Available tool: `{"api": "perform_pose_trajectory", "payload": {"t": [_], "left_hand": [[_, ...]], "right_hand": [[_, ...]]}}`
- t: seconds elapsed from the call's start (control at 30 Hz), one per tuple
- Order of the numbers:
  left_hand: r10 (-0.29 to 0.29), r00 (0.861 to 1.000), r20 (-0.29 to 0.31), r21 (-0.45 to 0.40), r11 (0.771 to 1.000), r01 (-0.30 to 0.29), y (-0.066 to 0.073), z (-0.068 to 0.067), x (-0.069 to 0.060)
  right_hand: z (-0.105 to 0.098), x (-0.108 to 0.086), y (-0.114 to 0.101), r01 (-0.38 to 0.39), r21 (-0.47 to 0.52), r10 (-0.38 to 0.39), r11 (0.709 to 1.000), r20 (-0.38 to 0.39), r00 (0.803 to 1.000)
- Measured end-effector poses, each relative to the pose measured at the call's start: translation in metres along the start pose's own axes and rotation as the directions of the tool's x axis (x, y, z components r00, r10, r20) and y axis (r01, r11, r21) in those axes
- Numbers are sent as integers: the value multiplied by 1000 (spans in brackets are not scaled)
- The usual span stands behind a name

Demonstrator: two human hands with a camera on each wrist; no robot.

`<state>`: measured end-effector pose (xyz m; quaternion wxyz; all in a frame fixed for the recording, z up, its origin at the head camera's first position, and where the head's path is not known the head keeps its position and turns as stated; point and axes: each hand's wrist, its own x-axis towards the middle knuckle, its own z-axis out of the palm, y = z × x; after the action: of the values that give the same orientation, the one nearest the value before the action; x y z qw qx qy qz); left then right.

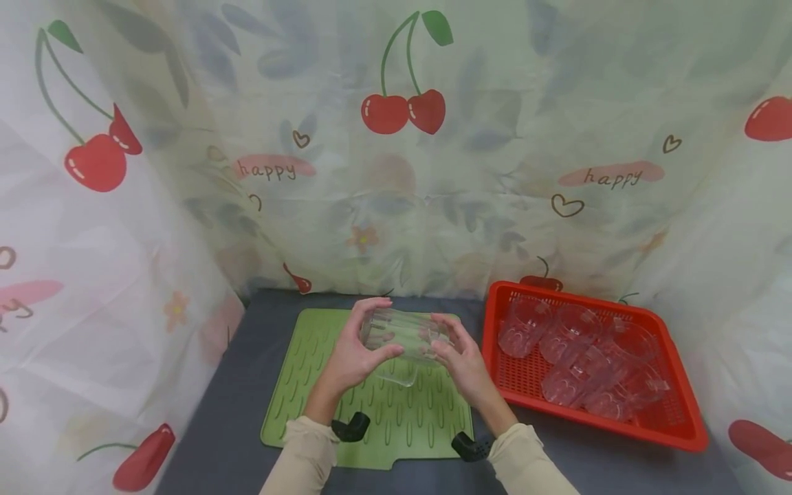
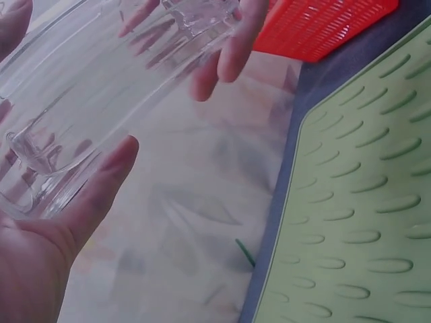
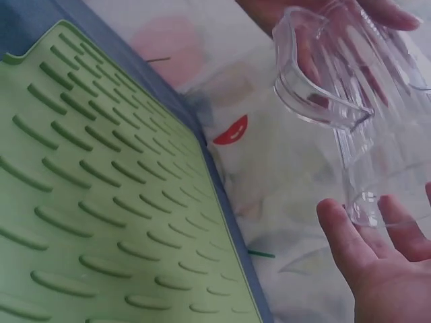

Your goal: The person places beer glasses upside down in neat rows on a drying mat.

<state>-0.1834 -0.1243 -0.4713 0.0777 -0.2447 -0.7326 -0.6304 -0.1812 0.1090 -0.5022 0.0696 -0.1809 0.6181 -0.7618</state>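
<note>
A clear cup (image 1: 405, 335) lies sideways in the air between both hands, above the green ribbed mat (image 1: 383, 433). The left hand (image 1: 353, 354) grips its left end, thumb on the near side. At the right end, the right hand (image 1: 468, 368) holds it with fingers and thumb. A clear handle (image 1: 399, 379) hangs below the cup; the right wrist view shows this handle (image 3: 313, 101) as a wide loop. In the left wrist view the left hand (image 2: 40, 269) cradles the cup (image 2: 87, 94), partly seen through it. The right hand (image 3: 394, 279) has its fingertips at one end.
To the right a red basket (image 1: 619, 430) holds several clear cups (image 1: 569, 333). Mat and basket stand on a dark grey table (image 1: 216, 440). Printed curtains (image 1: 334, 69) hang behind and on both sides. Black devices (image 1: 351, 427) are at both wrists.
</note>
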Motion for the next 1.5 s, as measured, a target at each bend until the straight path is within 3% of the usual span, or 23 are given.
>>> {"api": "perform_pose_trajectory", "payload": {"t": [0.13,0.33,0.7,0.93,1.27,1.5], "left_hand": [[36,999,-4,90,995,-35,3,-2,0],[47,999,-2,150,988,-47,4,-6,2],[30,999,-31,179,984,-24,6,-11,4],[74,994,-83,236,970,-53,4,-15,6],[44,981,-190,252,968,5,-2,-26,3],[61,971,-232,288,958,8,-7,-32,5]], "right_hand": [[-3,1,2,-28,-18,28,999,20,999],[-7,0,1,-105,-129,110,986,34,993],[-8,-2,-6,-186,-317,191,930,-17,982],[-16,-6,-18,-100,-296,119,950,49,992],[-25,-12,-27,5,-255,12,967,64,998],[-29,-14,-30,-12,-302,28,953,50,998]]}}
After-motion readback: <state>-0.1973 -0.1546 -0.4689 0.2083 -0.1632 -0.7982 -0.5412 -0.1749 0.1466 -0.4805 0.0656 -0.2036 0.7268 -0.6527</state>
